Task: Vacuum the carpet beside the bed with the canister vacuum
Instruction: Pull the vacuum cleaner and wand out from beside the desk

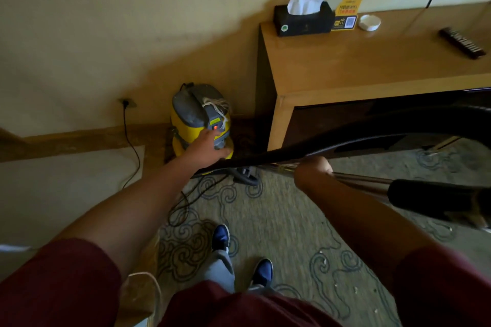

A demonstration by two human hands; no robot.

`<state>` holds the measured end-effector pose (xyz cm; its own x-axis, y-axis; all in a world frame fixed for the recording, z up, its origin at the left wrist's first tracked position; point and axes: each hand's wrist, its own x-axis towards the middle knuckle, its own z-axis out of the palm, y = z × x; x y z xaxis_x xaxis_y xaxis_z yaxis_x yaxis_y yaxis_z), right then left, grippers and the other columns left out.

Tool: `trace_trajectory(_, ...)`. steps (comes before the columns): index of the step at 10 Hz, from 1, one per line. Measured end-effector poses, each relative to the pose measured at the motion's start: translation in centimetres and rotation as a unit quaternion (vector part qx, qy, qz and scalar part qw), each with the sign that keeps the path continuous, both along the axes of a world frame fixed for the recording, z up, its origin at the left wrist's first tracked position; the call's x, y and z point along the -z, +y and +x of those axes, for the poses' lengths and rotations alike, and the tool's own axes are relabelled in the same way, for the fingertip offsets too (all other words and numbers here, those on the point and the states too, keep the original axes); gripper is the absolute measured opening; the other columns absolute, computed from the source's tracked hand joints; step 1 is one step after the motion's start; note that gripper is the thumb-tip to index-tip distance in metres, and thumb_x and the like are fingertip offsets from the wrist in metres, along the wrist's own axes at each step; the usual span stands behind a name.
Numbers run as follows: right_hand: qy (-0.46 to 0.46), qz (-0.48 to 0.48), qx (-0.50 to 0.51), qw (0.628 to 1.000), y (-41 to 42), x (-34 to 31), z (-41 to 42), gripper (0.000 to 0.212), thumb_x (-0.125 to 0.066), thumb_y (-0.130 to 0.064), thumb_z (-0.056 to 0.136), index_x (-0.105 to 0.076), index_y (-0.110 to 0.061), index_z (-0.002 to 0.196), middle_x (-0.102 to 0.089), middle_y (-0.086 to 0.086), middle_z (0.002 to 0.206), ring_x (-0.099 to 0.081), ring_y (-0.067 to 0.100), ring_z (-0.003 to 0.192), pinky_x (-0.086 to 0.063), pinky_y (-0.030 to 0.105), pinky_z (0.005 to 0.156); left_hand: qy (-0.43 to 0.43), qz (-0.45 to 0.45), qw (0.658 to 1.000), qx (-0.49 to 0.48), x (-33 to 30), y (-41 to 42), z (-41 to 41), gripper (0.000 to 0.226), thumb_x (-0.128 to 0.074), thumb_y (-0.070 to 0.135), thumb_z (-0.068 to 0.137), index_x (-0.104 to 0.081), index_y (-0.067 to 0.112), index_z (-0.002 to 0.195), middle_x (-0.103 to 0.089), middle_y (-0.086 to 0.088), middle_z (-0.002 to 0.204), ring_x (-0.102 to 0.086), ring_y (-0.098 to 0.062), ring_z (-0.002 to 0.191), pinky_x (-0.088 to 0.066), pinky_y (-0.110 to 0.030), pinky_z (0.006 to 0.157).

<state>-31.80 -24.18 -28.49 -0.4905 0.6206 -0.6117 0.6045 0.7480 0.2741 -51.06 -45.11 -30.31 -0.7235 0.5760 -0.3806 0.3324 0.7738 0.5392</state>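
Observation:
A yellow and grey canister vacuum [197,114] stands on the floor by the wall, left of a wooden desk. My left hand [206,148] reaches out to it, fingers extended, with a fingertip touching the lit red switch [215,127] on its front. My right hand [313,168] grips the metal wand [361,180] of the vacuum, which runs off to the right into a black handle. The black hose [372,138] arcs from the canister's base over my right hand. Patterned green carpet [279,220] lies under my feet.
The vacuum's black cord [131,141] runs from a wall socket [127,103] down across the floor. The desk [372,66] holds a tissue box [304,18], a yellow sign, a white dish and a remote. A pale surface lies at left [53,194]. Small bits of litter dot the carpet.

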Motion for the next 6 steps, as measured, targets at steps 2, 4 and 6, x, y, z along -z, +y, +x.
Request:
trace_trajectory(2, 0.233, -0.065, 0.180, 0.953, -0.1, 1.8, 0.4, 0.033, -0.053, -0.024, 0.092, -0.065, -0.013, 0.121, -0.065, 0.011, 0.119, -0.062, 0.029, 0.110, -0.045, 0.032, 0.075, -0.003, -0.003, 1.000, -0.012, -1.0, -2.1, -0.4, 0.070, -0.070, 0.040, 0.093, -0.041, 0.012, 0.150, -0.034, -0.011, 0.154, -0.045, -0.029, 0.136, -0.043, -0.041, 0.107)
trace_trajectory(4, 0.132, -0.041, 0.033, 0.990, 1.1, -1.4, -4.4, 0.035, -0.051, -0.026, 0.099, -0.061, -0.013, 0.130, -0.063, 0.006, 0.128, -0.059, 0.025, 0.118, -0.044, 0.030, 0.082, 0.009, 0.032, 0.999, -0.004, -0.8, -3.4, -2.7, 0.043, -0.071, 0.025, 0.094, -0.059, 0.002, 0.129, -0.046, 0.006, 0.101, -0.052, -0.007, 0.081, -0.040, -0.032, 0.080)
trace_trajectory(6, 0.097, -0.007, 0.076, 0.992, 2.4, -6.5, -7.3, 0.033, -0.056, -0.031, 0.098, -0.061, -0.017, 0.127, -0.062, 0.001, 0.128, -0.059, 0.022, 0.120, -0.049, 0.031, 0.094, -0.022, -0.034, 0.999, 0.013, -1.7, -2.2, -7.5, 0.065, -0.064, 0.040, 0.096, -0.040, 0.015, 0.151, -0.031, -0.008, 0.156, -0.040, -0.031, 0.139, -0.039, -0.042, 0.104)
